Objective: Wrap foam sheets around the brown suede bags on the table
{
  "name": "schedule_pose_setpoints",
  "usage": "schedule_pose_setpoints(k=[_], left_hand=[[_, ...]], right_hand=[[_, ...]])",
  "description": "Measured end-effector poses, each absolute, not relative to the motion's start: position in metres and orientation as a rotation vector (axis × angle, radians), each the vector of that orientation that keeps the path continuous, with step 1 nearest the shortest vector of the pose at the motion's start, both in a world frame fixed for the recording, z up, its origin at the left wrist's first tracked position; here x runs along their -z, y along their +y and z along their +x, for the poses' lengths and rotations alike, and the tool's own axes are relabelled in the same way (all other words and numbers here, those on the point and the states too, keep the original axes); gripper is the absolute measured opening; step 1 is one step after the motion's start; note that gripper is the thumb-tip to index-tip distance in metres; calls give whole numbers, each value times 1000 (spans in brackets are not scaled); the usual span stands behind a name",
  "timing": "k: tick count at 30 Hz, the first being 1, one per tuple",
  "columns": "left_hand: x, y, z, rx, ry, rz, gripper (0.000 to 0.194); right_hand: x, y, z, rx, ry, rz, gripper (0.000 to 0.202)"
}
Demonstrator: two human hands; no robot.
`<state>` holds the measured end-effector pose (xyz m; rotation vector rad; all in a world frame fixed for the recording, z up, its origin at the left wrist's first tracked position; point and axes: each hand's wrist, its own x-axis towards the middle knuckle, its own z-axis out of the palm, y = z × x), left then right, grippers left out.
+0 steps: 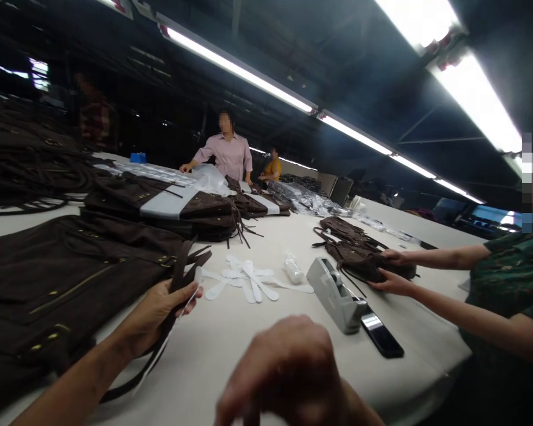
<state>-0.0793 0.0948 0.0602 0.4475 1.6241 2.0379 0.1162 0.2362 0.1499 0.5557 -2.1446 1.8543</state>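
Observation:
My left hand [166, 310] is closed round the dark brown strap [186, 266] of a bag, with a white paper strip [159, 349] in the same grip. That brown bag [84, 278] lies flat on the table at left, showing brass-coloured fittings and a zip. My right hand [288, 367] is raised close to the camera, blurred, its fingers curled down; whatever they hold, if anything, is hidden. Beyond it lies a fanned pile of white paper strips [249, 281]. A grey tape dispenser [337, 296] stands right of the pile, beside a clear roll of tape [293, 267].
A black phone [382, 334] touches the dispenser's near end. At right, a co-worker's hands [388, 272] hold another brown bag [350, 248]. Stacked bags [204, 216] with a pale band and clear plastic bags [306, 198] lie farther back. Another person [226, 154] stands across the table.

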Motion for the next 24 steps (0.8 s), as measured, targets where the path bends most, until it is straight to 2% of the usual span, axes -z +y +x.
schedule_pose_setpoints(k=[2,6,9,12,16,19,24], left_hand=[[-63,95,-76,-2031,1587,480,42],[-65,95,-74,-2006,1621,449,42],[-61,98,-74,-1963,1697,390,44],[-56,101,-72,-1913,1759,456,51],[-57,106,-65,-1824,1821,563,47],[-57,107,-62,-1797,1840,609,44],[-48,107,-66,-1763,1820,580,53]], right_hand=[[-136,248,83,-1929,-2057,396,26],[-85,268,15,-1975,-1976,-64,32],[-56,272,-4,-2066,-1958,-218,32],[-47,269,1,-2186,-1966,-178,33],[-46,266,9,-2235,-1980,-126,31],[-43,267,7,-2202,-2002,-128,31],[-41,262,7,-2089,-2079,-62,35]])
